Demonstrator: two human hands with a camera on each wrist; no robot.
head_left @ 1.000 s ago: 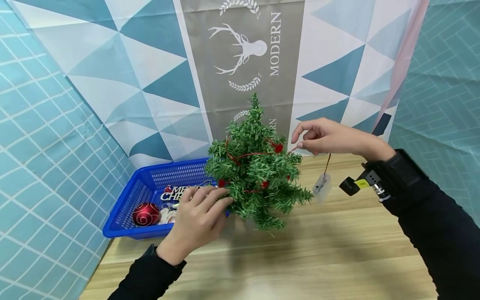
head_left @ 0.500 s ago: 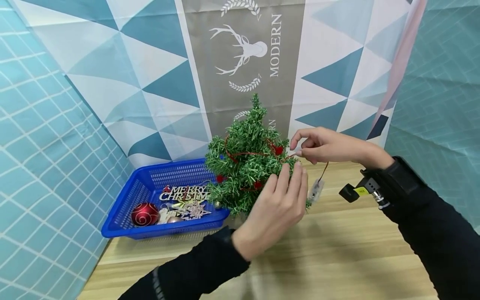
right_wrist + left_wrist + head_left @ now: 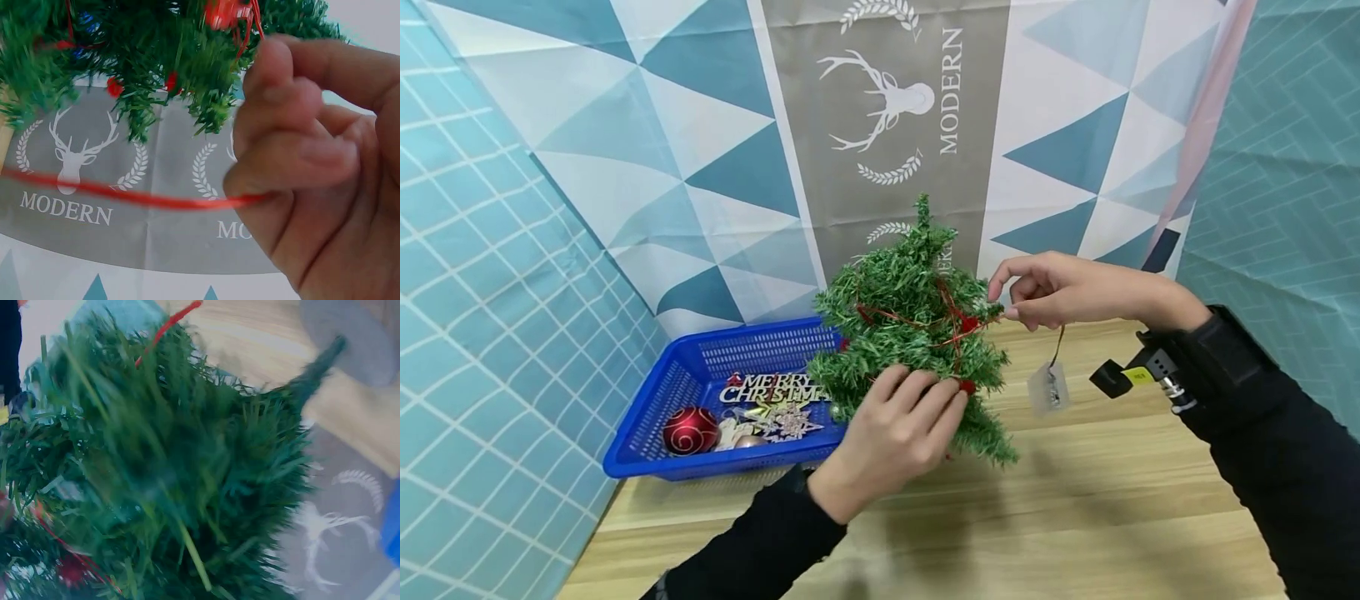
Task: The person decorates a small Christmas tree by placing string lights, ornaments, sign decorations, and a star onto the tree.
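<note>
A small artificial Christmas tree (image 3: 910, 292) stands tilted slightly right in the head view, with a thin red wire (image 3: 902, 317) of string lights wound round it and red pompoms (image 3: 967, 325) among its branches. My left hand (image 3: 898, 425) grips its lower front branches with bent fingers; the thumb is hidden. To the right of the tree, my right hand (image 3: 1060, 287) holds the wire between thumb and fingers. A clear battery box (image 3: 1048, 390) dangles below it. The right wrist view shows the red wire (image 3: 156, 200) running into the curled right fingers (image 3: 294, 156). Foliage (image 3: 187, 456) fills the left wrist view, blurred.
Behind the tree's left side, a blue plastic basket (image 3: 662, 371) holds a red bauble (image 3: 690, 431), a "Merry Christmas" sign (image 3: 775, 388) and snowflake ornaments (image 3: 790, 421). All stands on a wooden table (image 3: 1075, 508), with a patterned cloth (image 3: 880, 192) hanging close behind.
My left hand went from the tree's left side to its right, then back to the front middle. The tree has turned, its top shifting right. My right hand keeps hold of the wire.
</note>
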